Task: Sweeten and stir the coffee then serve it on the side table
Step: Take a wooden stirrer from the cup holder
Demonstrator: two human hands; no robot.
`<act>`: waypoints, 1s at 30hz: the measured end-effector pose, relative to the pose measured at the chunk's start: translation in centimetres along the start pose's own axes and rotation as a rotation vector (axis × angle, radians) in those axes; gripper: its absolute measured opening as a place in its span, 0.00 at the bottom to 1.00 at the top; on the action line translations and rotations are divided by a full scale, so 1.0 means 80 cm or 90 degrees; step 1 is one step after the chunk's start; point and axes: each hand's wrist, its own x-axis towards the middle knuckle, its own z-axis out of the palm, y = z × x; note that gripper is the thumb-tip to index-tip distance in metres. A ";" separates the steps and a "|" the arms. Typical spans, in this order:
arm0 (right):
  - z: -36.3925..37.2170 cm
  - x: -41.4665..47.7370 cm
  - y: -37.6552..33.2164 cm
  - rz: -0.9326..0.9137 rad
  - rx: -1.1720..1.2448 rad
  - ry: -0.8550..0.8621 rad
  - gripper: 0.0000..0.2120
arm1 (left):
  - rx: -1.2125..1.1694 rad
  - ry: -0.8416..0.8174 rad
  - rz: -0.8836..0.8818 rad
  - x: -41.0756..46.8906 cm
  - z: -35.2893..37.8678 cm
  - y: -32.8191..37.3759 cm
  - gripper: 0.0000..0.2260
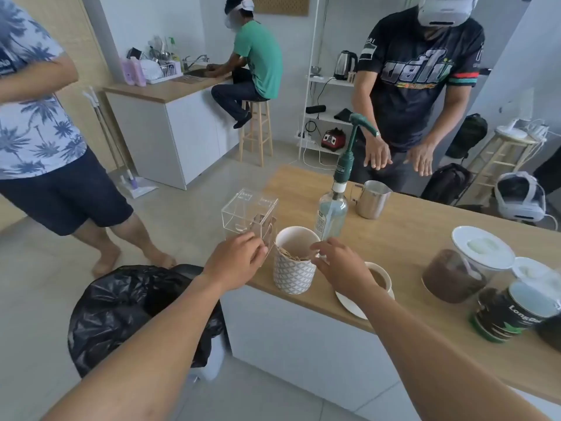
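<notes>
at the counter's near corner: both your hands by the stick cup

along the right side of your view runs the wooden counter (425,232), and down on the floor at its near-left end sits a bin lined with a black bag (121,314). across the counter a person in a dark printed shirt (416,86) leans in with both palms held flat above the wood.

on the counter's right end stand a clear jar of coffee grounds (452,278) with a white lid and, nearer you, a green can (510,314). a syrup bottle (332,211) with a tall green pump stands upright near the left end, with a steel jug (372,202) just behind it to the right. a clear acrylic box (243,214) sits at the corner, and a patterned stick cup (293,275) stands just beside it, wooden sticks (293,255) leaning inside.

the coffee cup (381,276) rests on its white saucer (352,305) at the near edge, just right of the stick cup and partly hidden by your right wrist; brown coffee shows in it.

your left hand (235,261) is at the front of the acrylic box, fingers curled; whether it has hold of anything you cannot tell from here. your right hand (343,267) reaches to the stick cup's rim, thumb and fingertips drawn close together; whether they pinch a stick cannot be told.
</notes>
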 end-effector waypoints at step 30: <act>-0.113 -0.016 0.068 0.234 0.404 0.329 0.05 | 0.006 0.050 0.173 0.077 0.032 0.083 0.16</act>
